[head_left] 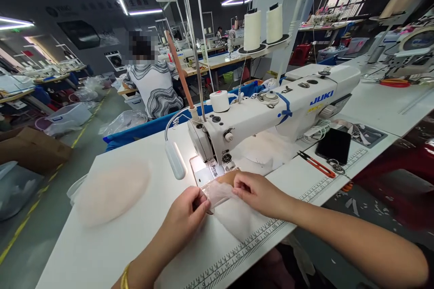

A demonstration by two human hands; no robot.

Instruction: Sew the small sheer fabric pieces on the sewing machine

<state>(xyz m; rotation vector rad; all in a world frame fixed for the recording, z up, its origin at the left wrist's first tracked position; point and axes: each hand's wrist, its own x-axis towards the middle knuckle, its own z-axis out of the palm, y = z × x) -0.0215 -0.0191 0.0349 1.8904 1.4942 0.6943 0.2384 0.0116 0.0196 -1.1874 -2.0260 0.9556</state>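
Between my hands a piece of thin, sheer white fabric [224, 194] is stretched just in front of the sewing machine [264, 108]. My left hand [188, 214] pinches its left edge between thumb and fingers. At the upper right edge, my right hand [254, 192] grips the same cloth with its fingertips. The lower part of the fabric hangs toward the ruler strip on the table. Just beyond the cloth is the lit presser foot [214, 169]; the fabric's far edge lies close to it, and I cannot tell whether it is under the foot.
A pale, sheer fabric piece [113, 192] lies on the table at left. Orange-handled thread snips [317, 165], a black phone [334, 144] and a coiled white cable [317, 131] rest at right. A lamp [175, 160] hangs beside the needle. A person [154, 86] sits beyond the table.
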